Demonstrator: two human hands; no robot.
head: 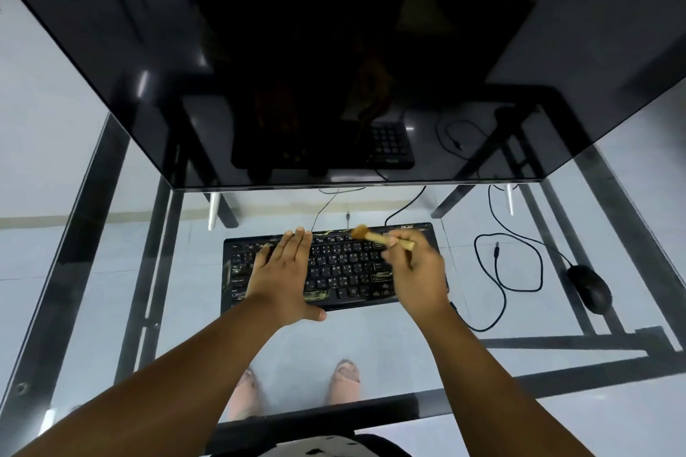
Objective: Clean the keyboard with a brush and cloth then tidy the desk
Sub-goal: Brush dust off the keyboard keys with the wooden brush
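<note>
the black keyboard is lying flat on the glass desk, just in front of the dark monitor, and everything else is being placed from it. the left hand is resting palm down on the left half of the keyboard, fingers straight and together, reaching toward the top row, with the thumb sticking out past the near edge of the keyboard; it is gripping nothing. the right hand is hovering over the right half of the keyboard, its fingers curled and pinching the pale wooden handle of a small brush. the brush is lying nearly level across the top right of the keyboard, its tan bristles pointing left over the upper key rows; whether the bristles are touching the keys is not clear through the blur. a black mouse is sitting on the desk well to the right of the keyboard, with its cable looping between the two. two feet are showing through the glass, nearer than the keyboard.
</note>
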